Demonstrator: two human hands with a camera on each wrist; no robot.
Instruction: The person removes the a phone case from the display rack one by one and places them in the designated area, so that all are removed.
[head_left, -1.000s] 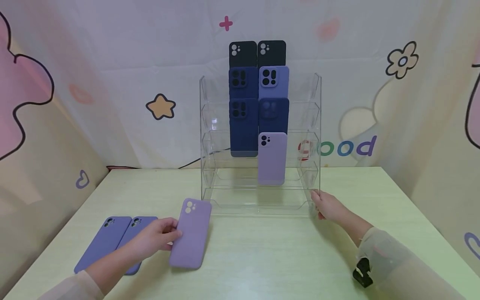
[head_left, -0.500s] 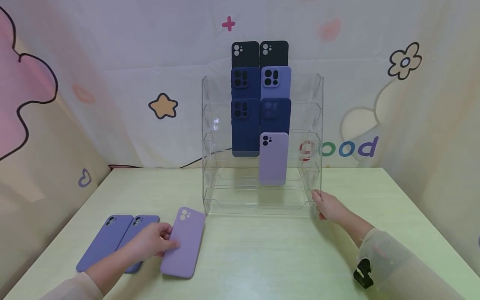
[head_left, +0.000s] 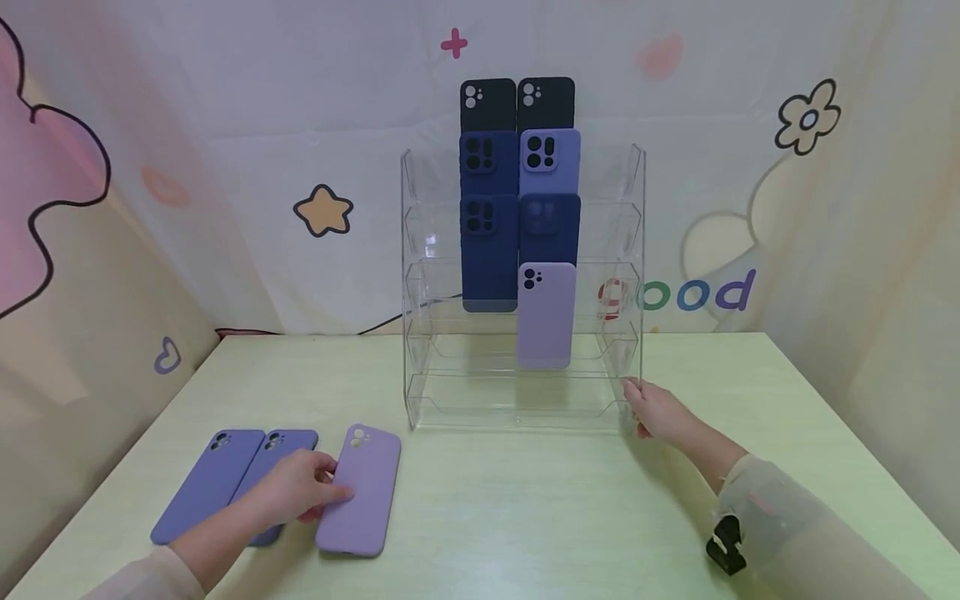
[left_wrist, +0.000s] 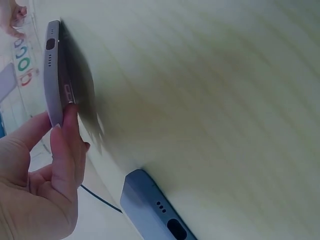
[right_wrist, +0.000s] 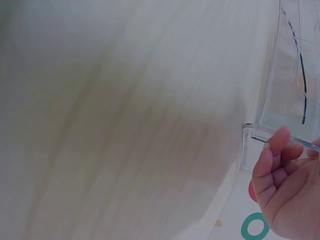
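My left hand [head_left: 296, 487] pinches the lilac case [head_left: 360, 490] by its edge; over the last second it has come down from a raised tilt to lie low at lower left, beside the two blue cases [head_left: 232, 483]. My right hand [head_left: 660, 412] has not moved, fingers curled on the rack's [head_left: 633, 250] lower right corner, so I judge the case is being laid down.

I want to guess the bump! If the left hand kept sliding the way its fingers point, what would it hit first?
Probably nothing new: the left hand already pinches the lilac phone case. Pushed on rightward, bare table looks free, though depth is hard to judge.
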